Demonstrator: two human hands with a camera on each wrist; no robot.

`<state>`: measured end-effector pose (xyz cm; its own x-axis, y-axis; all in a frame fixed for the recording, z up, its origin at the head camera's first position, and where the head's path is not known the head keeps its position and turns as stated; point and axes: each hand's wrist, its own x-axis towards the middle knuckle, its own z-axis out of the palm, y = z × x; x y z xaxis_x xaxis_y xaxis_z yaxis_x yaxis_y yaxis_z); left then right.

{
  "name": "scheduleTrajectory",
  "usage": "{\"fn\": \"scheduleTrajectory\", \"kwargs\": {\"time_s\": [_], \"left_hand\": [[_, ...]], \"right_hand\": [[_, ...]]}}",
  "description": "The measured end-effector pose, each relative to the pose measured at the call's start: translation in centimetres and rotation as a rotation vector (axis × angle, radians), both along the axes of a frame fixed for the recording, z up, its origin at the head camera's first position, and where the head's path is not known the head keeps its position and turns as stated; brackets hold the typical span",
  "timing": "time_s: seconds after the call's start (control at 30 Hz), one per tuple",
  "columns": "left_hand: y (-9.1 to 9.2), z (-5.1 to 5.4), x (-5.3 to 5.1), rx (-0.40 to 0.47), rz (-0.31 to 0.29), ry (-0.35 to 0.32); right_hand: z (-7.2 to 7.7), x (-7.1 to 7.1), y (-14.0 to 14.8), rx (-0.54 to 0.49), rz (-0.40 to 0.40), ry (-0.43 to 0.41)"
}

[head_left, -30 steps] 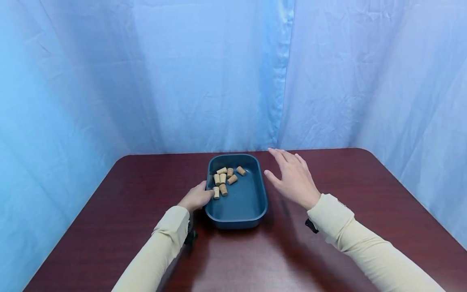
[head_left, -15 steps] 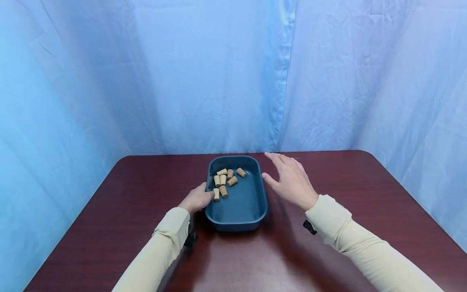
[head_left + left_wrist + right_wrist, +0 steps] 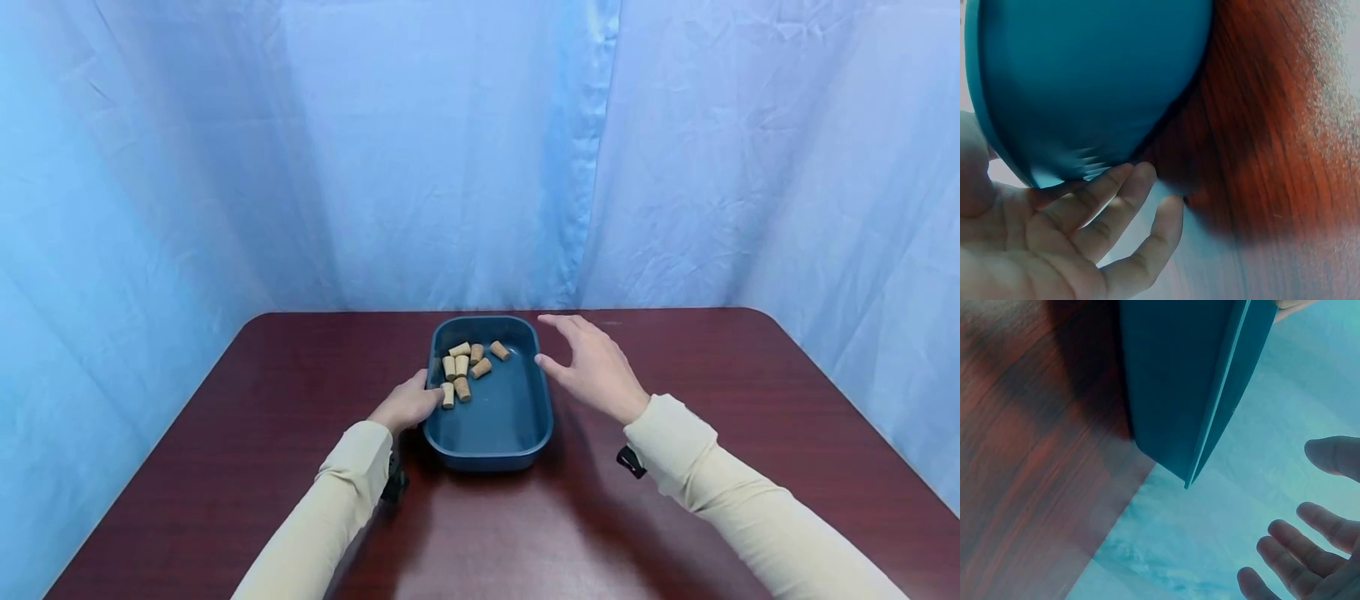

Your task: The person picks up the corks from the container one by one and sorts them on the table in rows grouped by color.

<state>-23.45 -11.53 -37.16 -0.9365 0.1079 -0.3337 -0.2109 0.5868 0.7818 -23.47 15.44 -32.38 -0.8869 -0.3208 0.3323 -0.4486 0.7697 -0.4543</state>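
Observation:
A dark blue rectangular tray (image 3: 491,425) with rounded corners stands on the table, and several corks (image 3: 462,389) lie in its left and far part. My left hand (image 3: 407,403) grips the tray's left wall, thumb over the rim; in the left wrist view the fingers of that hand (image 3: 1054,244) lie against the outside of the tray (image 3: 1091,75). My right hand (image 3: 596,371) hovers beside the tray's right rim, fingers spread and holding nothing. The right wrist view shows that hand (image 3: 1316,550) apart from the tray (image 3: 1172,381).
The dark red wooden table (image 3: 480,533) has rounded far corners. Light blue curtains (image 3: 450,167) hang behind it and along both sides. A black band (image 3: 631,462) shows at my right wrist.
My right hand has moved slightly left and its fingertips have come nearer the tray's rim. The left hand keeps its grip, and the corks lie as before.

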Motion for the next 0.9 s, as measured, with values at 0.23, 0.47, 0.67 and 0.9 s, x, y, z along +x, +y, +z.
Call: {"fn": "scheduleTrajectory", "kwargs": {"time_s": [0.23, 0.47, 0.67, 0.9], "left_hand": [[0.2, -0.2, -0.1, 0.01, -0.008, -0.004], [0.2, -0.2, -0.1, 0.004, -0.015, 0.004], [0.2, -0.3, 0.2, 0.004, -0.003, 0.0], [0.4, -0.1, 0.4, 0.01, -0.019, 0.002]], "right_hand": [[-0.1, -0.1, -0.2, -0.02, 0.029, -0.073], [0.3, -0.3, -0.9, -0.045, 0.047, -0.144], [0.6, -0.3, -1.2, -0.089, 0.064, -0.222], [1.0, -0.6, -1.2, -0.14, 0.091, -0.287]]}}
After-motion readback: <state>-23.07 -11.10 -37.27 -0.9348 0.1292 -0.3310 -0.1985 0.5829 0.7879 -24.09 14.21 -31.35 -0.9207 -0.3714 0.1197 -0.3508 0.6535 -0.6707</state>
